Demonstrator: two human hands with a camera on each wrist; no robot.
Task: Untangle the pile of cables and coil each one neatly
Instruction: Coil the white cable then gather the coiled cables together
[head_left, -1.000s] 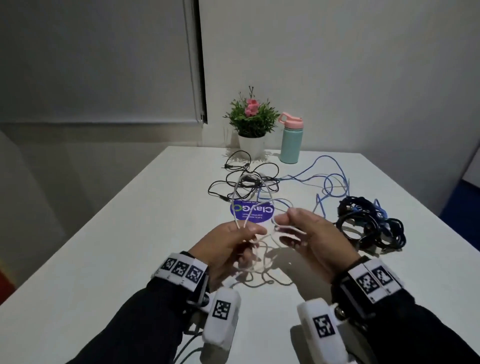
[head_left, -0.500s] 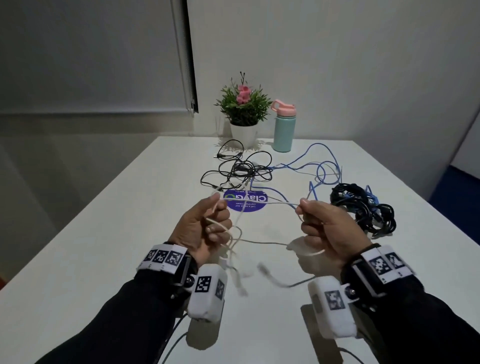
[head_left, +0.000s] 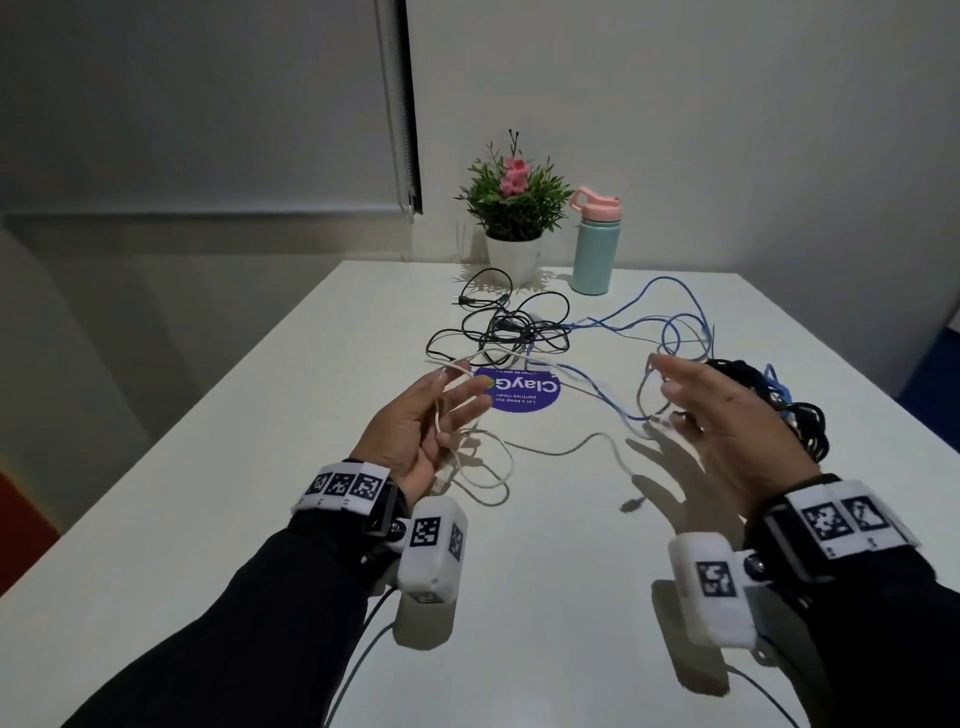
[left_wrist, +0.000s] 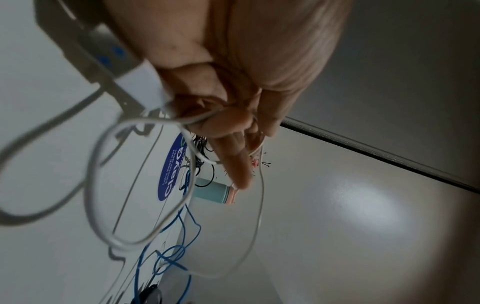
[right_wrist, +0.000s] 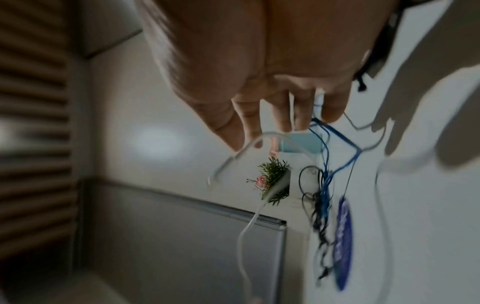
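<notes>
My left hand (head_left: 431, 415) hovers over the table (head_left: 208, 519) with its forefingers stretched out. The white cable (head_left: 498, 457) runs across its palm. In the left wrist view the lower fingers (left_wrist: 221, 121) curl round the white cable (left_wrist: 103, 185) beside its USB plug (left_wrist: 140, 82). My right hand (head_left: 717, 410) is spread open and holds nothing. A blurred stretch of white cable (right_wrist: 246, 152) arcs just off its fingertips (right_wrist: 283, 121). Farther back lie a tangle of black cable (head_left: 509, 327) and loose blue cable (head_left: 670, 322).
A bundle of black cable (head_left: 789, 410) sits behind my right hand. A purple round sticker (head_left: 524, 395) marks the table's middle. A potted plant (head_left: 511, 208) and a teal bottle with a pink lid (head_left: 595, 244) stand at the far edge by the wall.
Both hands drew apart along the white cable. My right hand then let go and spread its fingers. My left hand's forefingers straightened while it kept the cable.
</notes>
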